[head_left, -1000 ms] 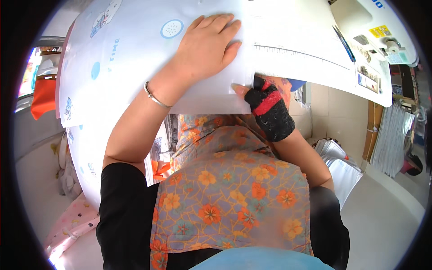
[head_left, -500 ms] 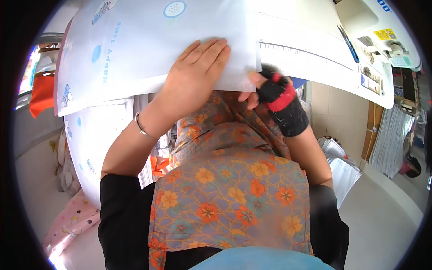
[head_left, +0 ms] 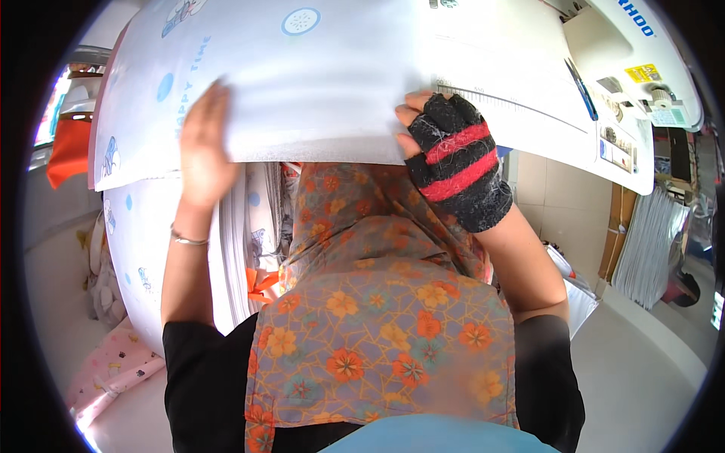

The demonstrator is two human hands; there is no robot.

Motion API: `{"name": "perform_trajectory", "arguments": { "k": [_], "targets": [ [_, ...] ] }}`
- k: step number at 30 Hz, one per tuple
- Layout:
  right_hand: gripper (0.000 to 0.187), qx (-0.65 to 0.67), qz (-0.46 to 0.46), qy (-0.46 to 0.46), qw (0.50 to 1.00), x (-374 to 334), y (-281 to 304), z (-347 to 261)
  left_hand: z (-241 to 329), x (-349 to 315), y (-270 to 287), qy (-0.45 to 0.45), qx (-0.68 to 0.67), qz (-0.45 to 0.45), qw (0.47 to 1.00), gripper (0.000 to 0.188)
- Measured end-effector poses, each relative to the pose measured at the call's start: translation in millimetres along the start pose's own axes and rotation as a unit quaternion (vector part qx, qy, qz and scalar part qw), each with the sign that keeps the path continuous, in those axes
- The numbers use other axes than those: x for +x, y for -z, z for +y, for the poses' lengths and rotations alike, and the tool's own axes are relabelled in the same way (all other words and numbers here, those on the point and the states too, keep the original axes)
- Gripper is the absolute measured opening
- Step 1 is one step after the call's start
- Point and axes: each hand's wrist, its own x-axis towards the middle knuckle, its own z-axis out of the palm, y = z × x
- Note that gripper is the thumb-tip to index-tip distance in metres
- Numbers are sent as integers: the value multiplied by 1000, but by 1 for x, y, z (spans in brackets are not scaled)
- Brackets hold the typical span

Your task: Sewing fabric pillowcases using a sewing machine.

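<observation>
A white sheet of cloth or film (head_left: 325,90) with pale blue prints lies across the table, its near edge hanging toward me. My left hand (head_left: 208,147), bare with a bracelet at the wrist, rests on its near left part. The fingers are stretched out and a little blurred. At the sheet's right edge is my right hand (head_left: 457,155), in a black fingerless glove with red stripes. Its bare fingertips lie apart on the sheet, slightly bent; nothing shows gripped between them. Beside it a ruler scale (head_left: 491,98) runs along the white tabletop (head_left: 521,60).
A white sewing machine (head_left: 627,45) stands at the far right, with a blue pen-like tool (head_left: 581,87) near it. Stacked pale sheets (head_left: 649,245) sit at lower right. More printed cloth (head_left: 136,249) hangs at left, near an orange piece (head_left: 72,155) and pink cloth (head_left: 113,370).
My left hand has slid left across the sheet from its middle. My right hand has come up from under the right corner onto the sheet's edge, with its back now showing.
</observation>
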Motion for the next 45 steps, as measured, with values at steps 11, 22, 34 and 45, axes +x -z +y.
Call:
{"name": "perform_trajectory", "arguments": {
  "k": [11, 22, 34, 45],
  "targets": [
    [32, -19, 0, 2, 1000, 27, -8, 17, -113, -8, 3, 4, 83, 7, 996, 61],
    [44, -80, -17, 6, 997, 61, -23, 55, -169, 44, -18, 25, 88, -38, 995, 55],
    [48, -112, -1, -8, 994, 79, -33, 87, -162, 66, -22, 11, 174, -65, 983, 45],
    [36, 95, 14, 12, 995, 28, -3, 25, -83, 9, 24, -51, 250, -105, 961, 36]
  ]
}}
